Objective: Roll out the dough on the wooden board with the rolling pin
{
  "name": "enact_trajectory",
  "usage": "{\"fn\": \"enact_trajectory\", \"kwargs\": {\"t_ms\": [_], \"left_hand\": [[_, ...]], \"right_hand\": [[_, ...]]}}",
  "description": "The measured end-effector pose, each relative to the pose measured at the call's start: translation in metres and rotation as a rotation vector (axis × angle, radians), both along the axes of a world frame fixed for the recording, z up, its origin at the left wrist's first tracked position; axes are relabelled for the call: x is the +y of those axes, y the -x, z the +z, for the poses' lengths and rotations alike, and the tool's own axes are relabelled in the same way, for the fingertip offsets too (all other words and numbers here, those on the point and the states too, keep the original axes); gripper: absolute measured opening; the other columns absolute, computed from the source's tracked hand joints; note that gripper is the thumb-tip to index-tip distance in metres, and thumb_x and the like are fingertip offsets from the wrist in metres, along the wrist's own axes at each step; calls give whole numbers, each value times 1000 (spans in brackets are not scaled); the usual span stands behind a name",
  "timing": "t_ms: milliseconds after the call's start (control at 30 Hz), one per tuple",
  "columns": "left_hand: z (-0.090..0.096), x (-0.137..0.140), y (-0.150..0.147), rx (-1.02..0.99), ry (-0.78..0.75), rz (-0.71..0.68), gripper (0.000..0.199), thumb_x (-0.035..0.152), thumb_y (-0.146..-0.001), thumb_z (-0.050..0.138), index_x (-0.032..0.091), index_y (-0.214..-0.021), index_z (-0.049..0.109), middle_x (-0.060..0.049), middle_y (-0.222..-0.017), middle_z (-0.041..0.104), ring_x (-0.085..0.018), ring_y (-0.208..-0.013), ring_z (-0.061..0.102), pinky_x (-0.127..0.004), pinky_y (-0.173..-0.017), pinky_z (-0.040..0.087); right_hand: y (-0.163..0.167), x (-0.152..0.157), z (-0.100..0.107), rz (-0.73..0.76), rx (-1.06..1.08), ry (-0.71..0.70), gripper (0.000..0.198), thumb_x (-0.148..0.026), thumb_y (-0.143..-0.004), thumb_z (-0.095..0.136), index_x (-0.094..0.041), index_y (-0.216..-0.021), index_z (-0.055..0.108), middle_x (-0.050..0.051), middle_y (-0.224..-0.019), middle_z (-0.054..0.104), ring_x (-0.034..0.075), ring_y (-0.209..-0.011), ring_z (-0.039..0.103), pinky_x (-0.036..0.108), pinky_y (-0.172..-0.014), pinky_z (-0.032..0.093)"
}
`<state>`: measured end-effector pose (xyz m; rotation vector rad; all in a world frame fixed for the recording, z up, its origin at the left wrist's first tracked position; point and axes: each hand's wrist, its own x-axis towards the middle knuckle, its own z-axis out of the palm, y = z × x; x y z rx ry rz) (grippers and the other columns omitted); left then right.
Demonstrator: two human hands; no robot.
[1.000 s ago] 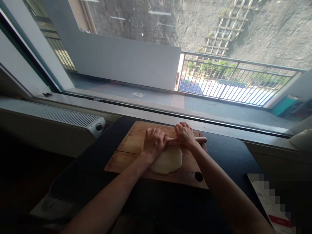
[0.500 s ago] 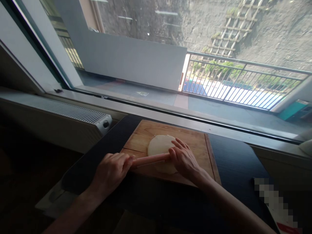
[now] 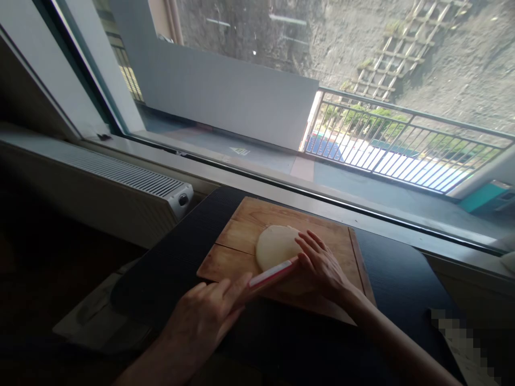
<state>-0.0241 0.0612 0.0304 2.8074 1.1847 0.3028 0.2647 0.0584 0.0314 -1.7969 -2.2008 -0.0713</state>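
A round, flat sheet of pale dough (image 3: 277, 245) lies on the wooden board (image 3: 237, 234). Over its near edge a slim pinkish rolling pin (image 3: 271, 274) runs at a slant, with a pale streak along its top. My left hand (image 3: 211, 303) is closed around the near left end of the pin, in front of the board's edge. At the far right end, my right hand (image 3: 324, 268) holds the pin under the thumb and palm, its fingers stretched over the dough's right side. That end of the pin is hidden under the hand.
The board rests on a dark table (image 3: 177, 257) with rounded corners. Behind it runs a window sill (image 3: 257, 185) below a large window. A white radiator (image 3: 132, 185) stands at the left. A partly blurred-out object (image 3: 462, 338) is at the table's right side.
My left hand has come nearer and to the right, so the rolling pin slants more steeply. My right hand's fingers are straighter. The whole view has shifted slightly.
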Motion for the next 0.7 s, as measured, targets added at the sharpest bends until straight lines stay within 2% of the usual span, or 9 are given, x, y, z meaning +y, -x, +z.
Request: {"fn": "enact_trajectory", "kwargs": {"t_ms": [67,100,200,300,400,467,567,633,700], "left_hand": [[0,1,0,-3,11,4,45,26,-86,50,26,-130,42,-1,-92,65,-16,-77,61,-28,-69,43],[0,4,-1,-10,0,20,43,29,-86,49,25,-128,45,-2,-92,66,-16,-78,61,-28,-69,43],[5,18,-4,-21,-55,122,37,40,-89,44,23,-120,52,-3,-93,67,-18,-77,63,-30,-68,42],[11,30,-5,-10,-67,214,35,43,-91,38,24,-114,55,-2,-92,67,-18,-74,63,-29,-65,41],[12,31,-3,-12,-67,232,33,41,-91,39,24,-114,55,-1,-89,67,-18,-71,62,-29,-64,41],[10,26,0,-28,-83,201,33,39,-89,43,24,-117,53,-2,-88,66,-18,-73,62,-29,-65,40],[3,13,4,-46,-57,116,38,31,-86,50,26,-124,48,-1,-89,65,-17,-77,61,-30,-69,41],[0,7,6,-50,-15,76,44,26,-84,52,27,-128,45,0,-90,65,-17,-78,61,-30,-70,41],[-3,4,7,-51,9,60,47,25,-83,54,27,-128,44,-1,-92,65,-17,-79,60,-30,-71,41]], "right_hand": [[-5,-5,-2,-6,-24,-1,44,-37,-94,28,-23,-133,42,3,-143,37,21,-136,20,41,-110,20],[-3,2,-1,-25,-34,-6,43,-37,-95,28,-24,-132,43,2,-142,37,22,-136,20,42,-110,18],[12,55,6,-79,-31,1,40,-38,-95,25,-28,-126,49,1,-138,43,22,-135,21,44,-109,18],[32,117,17,-122,-9,90,42,-45,-95,25,-27,-121,52,2,-132,48,23,-132,28,43,-105,24],[42,140,23,-155,1,127,45,-48,-94,23,-25,-118,53,4,-129,50,23,-130,30,42,-103,27],[38,124,21,-128,4,81,45,-47,-95,23,-25,-121,52,3,-134,47,22,-133,26,41,-105,26],[16,67,12,11,-16,7,42,-41,-96,24,-28,-124,51,0,-138,43,21,-137,17,41,-109,20],[-2,30,5,110,-34,15,41,-39,-95,28,-27,-129,46,0,-140,40,21,-137,15,41,-110,20],[-13,9,2,165,-47,29,45,-40,-94,31,-26,-135,39,1,-144,34,21,-137,16,41,-110,20]]}}
